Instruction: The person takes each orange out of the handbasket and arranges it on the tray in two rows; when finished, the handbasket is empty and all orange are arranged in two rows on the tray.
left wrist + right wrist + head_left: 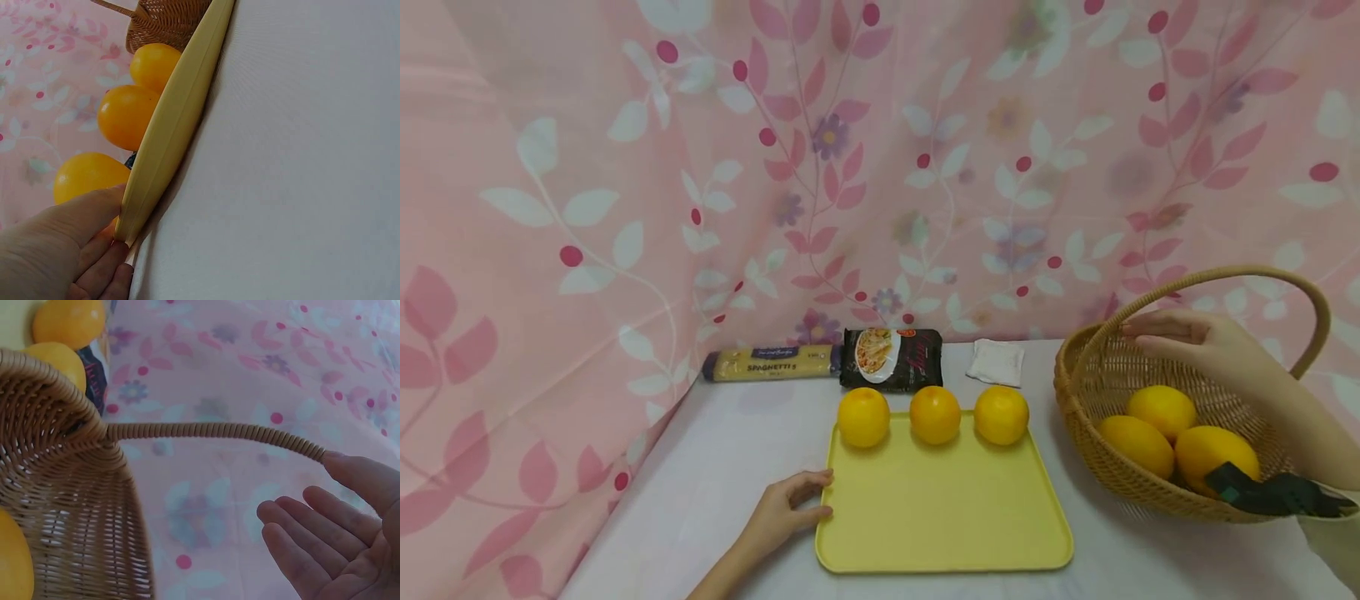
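Note:
At its left edge, my left hand (788, 510) pinches the yellow tray (940, 508) between thumb and fingers; in the left wrist view the fingertips (115, 265) lie at the rim. Three oranges (862, 417) stand in a row along the tray's far edge. On the right, my right hand (1213, 354) is under the arched handle of the wicker basket (1078, 400), above the fruit. Its fingers are extended and hold nothing. The thumb (356, 475) overlaps the end of the visible handle (212, 430) in the right wrist view. Three oranges (1161, 410) lie in the basket.
Behind the tray lie a spaghetti pack (775, 364), a black food packet (892, 360) with a dish pictured on it, and a small white packet (996, 362). A pink floral curtain (880, 167) hangs behind the white tabletop (700, 467). A black strap (1277, 493) crosses the right wrist.

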